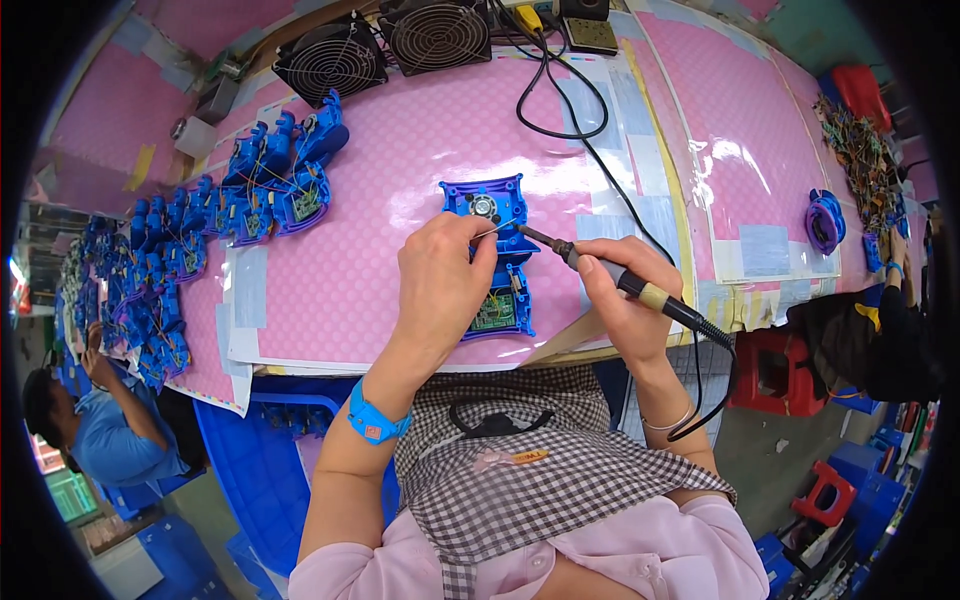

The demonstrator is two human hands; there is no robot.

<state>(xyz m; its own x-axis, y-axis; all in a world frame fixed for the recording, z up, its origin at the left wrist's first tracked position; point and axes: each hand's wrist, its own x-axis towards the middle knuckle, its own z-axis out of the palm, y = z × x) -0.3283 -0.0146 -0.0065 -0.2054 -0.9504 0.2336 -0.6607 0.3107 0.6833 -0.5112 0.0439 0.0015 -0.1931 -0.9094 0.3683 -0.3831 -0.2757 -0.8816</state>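
On the pink table lies an opened blue plastic housing (512,186), its two halves spread apart. The far half carries a small round speaker (484,206); a green circuit board (493,312) sits in the near half. My right hand (632,290) is closed around a soldering iron (640,291), whose tip points left over the far half. Close to that tip, a thin wire (505,226) runs out from the pinched fingertips of my left hand (445,275). Whether the wire is solder or a lead, I cannot tell. My left hand hides part of the housing.
Two black fans (436,38) stand at the back. Several blue housings with boards (262,200) line the left side. The iron's black cable (590,140) loops across the table. At right lie a blue-purple ring-shaped part (825,222) and a wire heap (862,165). Another person (125,425) works at left.
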